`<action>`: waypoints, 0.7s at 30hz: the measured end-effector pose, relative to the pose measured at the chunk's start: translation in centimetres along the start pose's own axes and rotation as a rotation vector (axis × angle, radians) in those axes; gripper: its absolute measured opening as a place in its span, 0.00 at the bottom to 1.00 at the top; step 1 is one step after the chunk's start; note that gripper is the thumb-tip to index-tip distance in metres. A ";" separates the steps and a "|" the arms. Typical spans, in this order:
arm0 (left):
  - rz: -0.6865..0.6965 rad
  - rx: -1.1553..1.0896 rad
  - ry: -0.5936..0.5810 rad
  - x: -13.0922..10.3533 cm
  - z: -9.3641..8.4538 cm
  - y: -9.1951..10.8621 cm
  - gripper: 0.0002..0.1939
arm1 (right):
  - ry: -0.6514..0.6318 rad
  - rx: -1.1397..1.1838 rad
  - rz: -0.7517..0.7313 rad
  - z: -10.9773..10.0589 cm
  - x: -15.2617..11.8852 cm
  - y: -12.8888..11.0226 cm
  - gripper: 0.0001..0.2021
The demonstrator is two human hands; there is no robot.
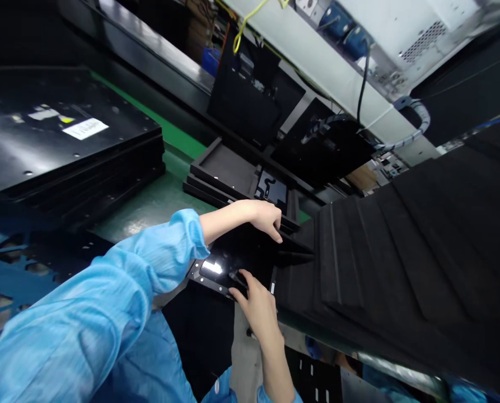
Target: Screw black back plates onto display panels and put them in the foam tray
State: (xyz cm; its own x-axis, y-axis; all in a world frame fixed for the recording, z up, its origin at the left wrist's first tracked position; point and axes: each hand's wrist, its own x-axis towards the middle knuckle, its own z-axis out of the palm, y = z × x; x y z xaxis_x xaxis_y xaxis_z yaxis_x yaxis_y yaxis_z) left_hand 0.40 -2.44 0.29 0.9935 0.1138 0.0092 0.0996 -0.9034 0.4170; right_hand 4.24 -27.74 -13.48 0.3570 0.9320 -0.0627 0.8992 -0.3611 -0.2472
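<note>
Your right hand (pixel 258 305) is the nearer one to the one glossy panel (pixel 222 263) at the centre of the frame. The panel lies to the upper left of this hand, its long axis unclear. Thumb and finger stand apart at it; a pinch I cannot tell. Above, your left hand (pixel 267 218) bends over one tilted sheet (pixel 295 247), grip also unclear. Beyond are at least two trays (pixel 210 181), then two boards (pixel 250 106).

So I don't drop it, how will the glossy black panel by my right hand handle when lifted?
The glossy black panel is probably slippery, given its bright reflection. Its straight edge suggests it's fairly stiff. Being flat, it likely won't roll.
</note>
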 end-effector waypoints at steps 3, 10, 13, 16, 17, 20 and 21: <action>-0.014 -0.044 -0.063 0.9 -1.0 -0.4 0.24 | 0.041 -0.187 -0.258 -0.5 1.3 1.1 0.25; -0.050 -0.118 -0.125 1.7 -2.2 -0.9 0.29 | 0.605 -0.409 -0.872 -2.2 1.8 2.0 0.18; -0.065 -0.132 -0.132 1.8 -2.3 -0.8 0.28 | 0.703 -0.431 -0.770 -3.4 1.8 1.1 0.21; -0.072 -0.144 -0.135 1.9 -2.5 -0.8 0.26 | 0.668 -0.498 -0.626 -4.5 2.2 0.1 0.25; -0.074 -0.149 -0.135 1.9 -2.5 -0.8 0.26 | 0.611 -0.537 -0.567 -4.9 2.5 -0.2 0.26; -0.082 -0.163 -0.130 2.1 -2.6 -0.8 0.26 | 0.374 -0.637 -0.414 -6.1 3.5 -0.8 0.24; -0.085 -0.167 -0.127 2.1 -2.6 -0.8 0.26 | 0.316 -0.631 -0.386 -6.8 3.7 -0.9 0.22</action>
State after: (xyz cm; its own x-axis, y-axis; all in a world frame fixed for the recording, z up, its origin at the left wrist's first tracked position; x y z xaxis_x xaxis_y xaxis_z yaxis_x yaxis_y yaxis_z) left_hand 2.27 -0.35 2.37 0.9820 0.1238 -0.1424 0.1828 -0.8108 0.5560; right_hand 6.46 -24.19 -6.94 -0.0380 0.9758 0.2153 0.9135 -0.0534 0.4032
